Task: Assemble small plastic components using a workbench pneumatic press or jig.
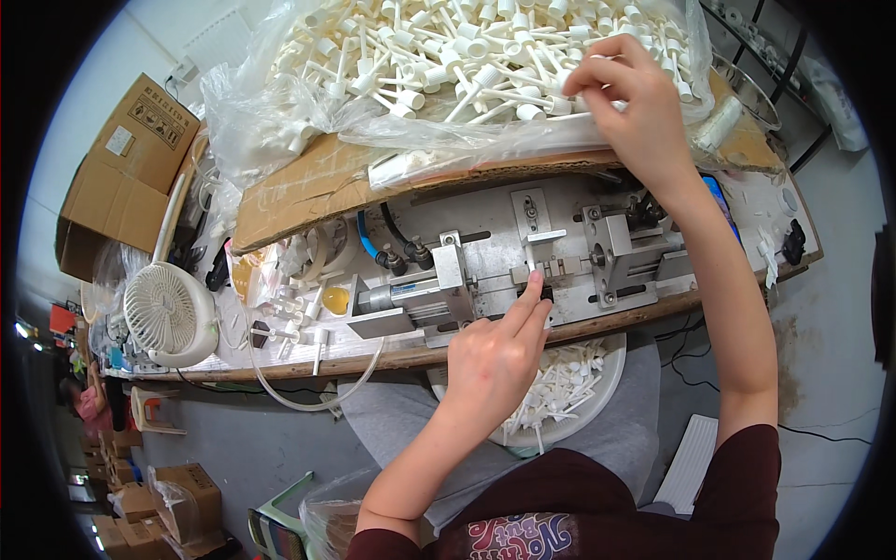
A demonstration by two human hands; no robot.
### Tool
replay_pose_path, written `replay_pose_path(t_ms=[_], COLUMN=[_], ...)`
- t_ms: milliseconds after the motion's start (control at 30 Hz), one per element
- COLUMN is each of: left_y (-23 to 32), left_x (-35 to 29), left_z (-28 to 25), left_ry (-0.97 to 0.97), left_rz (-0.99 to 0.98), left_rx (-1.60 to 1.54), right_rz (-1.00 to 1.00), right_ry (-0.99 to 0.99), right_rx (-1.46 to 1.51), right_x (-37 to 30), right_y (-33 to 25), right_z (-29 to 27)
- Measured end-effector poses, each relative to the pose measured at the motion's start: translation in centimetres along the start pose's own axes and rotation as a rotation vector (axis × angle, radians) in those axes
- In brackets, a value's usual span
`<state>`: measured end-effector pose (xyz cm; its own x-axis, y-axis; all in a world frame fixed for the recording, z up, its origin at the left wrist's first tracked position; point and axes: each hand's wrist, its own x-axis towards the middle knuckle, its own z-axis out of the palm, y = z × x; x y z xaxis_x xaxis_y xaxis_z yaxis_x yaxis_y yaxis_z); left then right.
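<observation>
My left hand (490, 369) reaches over a metal clamping fixture (551, 271), index and middle fingers stretched out. Its index fingertip touches a small white piece in the middle of the fixture, between two metal slides. My right hand (644, 112) is at the right side of a big heap of white plastic stems with cup-shaped ends (457, 56). Its thumb and fingers are pinched on a white plastic stem piece, mostly hidden by the fingers. Below the bench edge, a white basin (616, 369) on my lap holds many similar white pieces.
Cardboard (299, 191) under the heap overhangs the fixture's back. A white fan (168, 313), loose white parts and a clear tube (271, 387) lie to the left. A phone (721, 205) sits beside my right forearm. Cartons (187, 499) stand on the floor at lower left.
</observation>
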<state>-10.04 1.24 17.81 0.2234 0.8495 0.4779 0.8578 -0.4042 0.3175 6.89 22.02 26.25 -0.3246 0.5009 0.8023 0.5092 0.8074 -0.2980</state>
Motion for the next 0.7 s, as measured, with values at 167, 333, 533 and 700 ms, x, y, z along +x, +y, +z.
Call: replay_pose_path(t_ms=[167, 333, 533, 700], left_y=[0.5, 1.4, 2.7, 1.7], left_x=[0.1, 0.6, 0.4, -0.8], left_z=[-1.2, -2.7, -2.0, -1.1], left_ry=[-0.004, -0.037, 0.263, 0.278], left_rz=[-0.050, -0.320, -0.303, -0.280], left_rx=[-0.194, -0.963, -1.252, -0.921], right_rz=[0.038, -0.121, -0.178, -0.138], right_ry=[0.110, 0.175, -0.179, -0.315], right_rx=[0.106, 0.305, 0.291, 0.417], right_x=[-1.2, -4.5, -11.5, -11.9], right_y=[-0.4, -5.8, -10.8, -11.0], right_z=[-2.1, -3.1, -2.7, -3.0])
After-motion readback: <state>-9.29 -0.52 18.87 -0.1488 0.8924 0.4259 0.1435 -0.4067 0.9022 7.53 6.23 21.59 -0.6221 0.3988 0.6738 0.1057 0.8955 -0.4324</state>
